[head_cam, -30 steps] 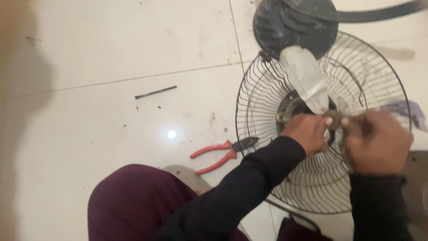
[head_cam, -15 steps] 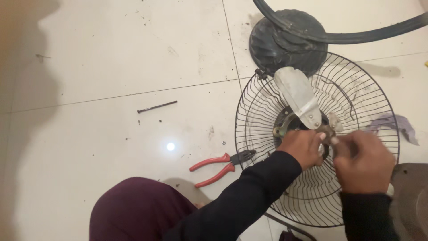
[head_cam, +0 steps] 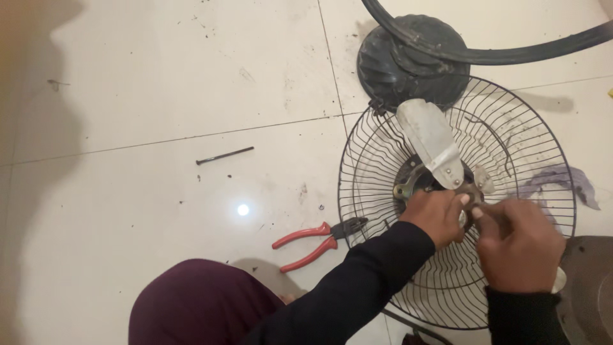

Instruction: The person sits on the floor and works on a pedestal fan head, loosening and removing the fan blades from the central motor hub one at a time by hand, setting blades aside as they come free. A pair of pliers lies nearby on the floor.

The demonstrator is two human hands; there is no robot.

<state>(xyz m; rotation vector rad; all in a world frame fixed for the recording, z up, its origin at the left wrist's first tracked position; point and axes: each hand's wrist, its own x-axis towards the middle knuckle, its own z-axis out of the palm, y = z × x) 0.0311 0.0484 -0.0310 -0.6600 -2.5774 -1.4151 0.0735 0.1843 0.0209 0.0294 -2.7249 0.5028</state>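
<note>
Red-handled pliers (head_cam: 313, 241), black wire fan guard (head_cam: 383, 166), grey metal blade (head_cam: 431, 140), white speckled floor tiles (head_cam: 159, 96)

No packages, labels, signs or screens are in view.

The floor (head_cam: 159, 83) is pale glossy tile, scuffed and speckled with dirt, with thin grout lines (head_cam: 191, 137) crossing it. A small bright glare (head_cam: 242, 209) of overhead light shines off one tile. A soft brownish shadow (head_cam: 25, 147) darkens the left edge.
</note>
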